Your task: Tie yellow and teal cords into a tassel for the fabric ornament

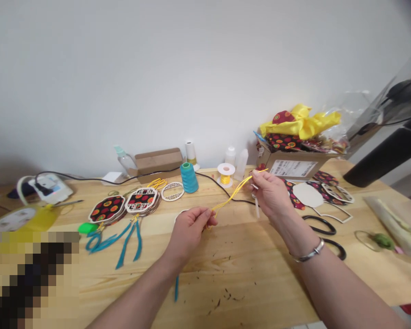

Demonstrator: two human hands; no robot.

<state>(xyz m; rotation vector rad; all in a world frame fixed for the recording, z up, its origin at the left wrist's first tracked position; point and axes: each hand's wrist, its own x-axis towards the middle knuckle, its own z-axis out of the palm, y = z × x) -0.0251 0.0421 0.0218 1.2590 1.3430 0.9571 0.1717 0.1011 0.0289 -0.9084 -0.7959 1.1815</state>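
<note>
Yellow cord [238,190] runs in several strands between my two hands above the wooden table. My left hand [192,227] pinches its lower end, and my right hand [267,191] pinches the upper end, where a short tip sticks out past the fingers. Under my right hand hangs a thin whitish strip [257,206]; whether the hand holds it I cannot tell. A pale rim shows behind my left hand, mostly hidden, and a blue-green tassel strand [176,289] lies below the wrist. Stacked ornaments with patterned fabric [142,200] and blue-green tassels [129,244] lie to the left.
A blue-green thread cone [189,178] and a yellow cord spool [225,175] stand behind my hands. Black-handled scissors [320,225] lie right, near white fabric-backed panels [308,195]. A cardboard box [291,163] holds fabric. A black cable [144,174] crosses the back. Dark scraps litter the front.
</note>
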